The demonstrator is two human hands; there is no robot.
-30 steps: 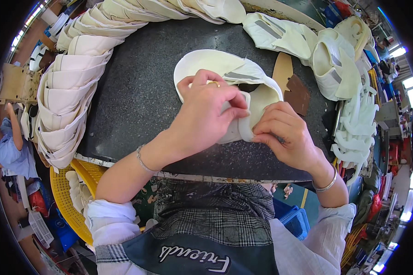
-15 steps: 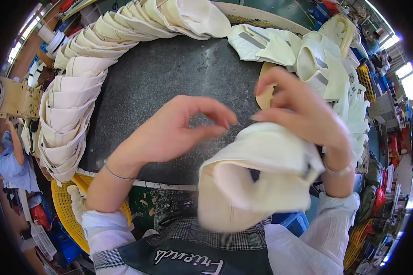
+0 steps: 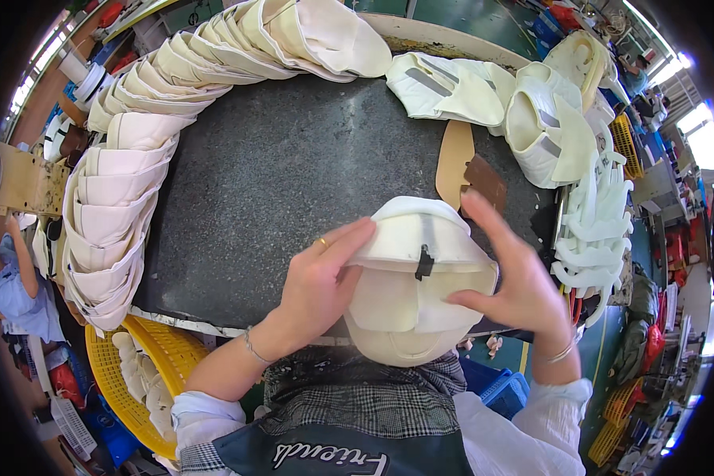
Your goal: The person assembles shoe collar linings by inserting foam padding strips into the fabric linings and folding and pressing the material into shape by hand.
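A cream fabric piece that looks like a shoe upper hangs at the near edge of the dark table, in front of my apron. It has a folded rim and a small black tab at its middle. My left hand grips its left edge, fingers pressed on the upper side. On its right side, my right hand has thumb and fingers spread wide. That thumb lies over the upper; the other fingertips reach past its far right edge.
Overlapping cream uppers curve along the table's left and far edges. White uppers with grey strips lie far right, near a tan template and a brown piece. A yellow basket stands near left. A person sits far left.
The upper has turned so that its rim and black tab face up. My left hand has come down and right onto it; my right hand has lowered beside it.
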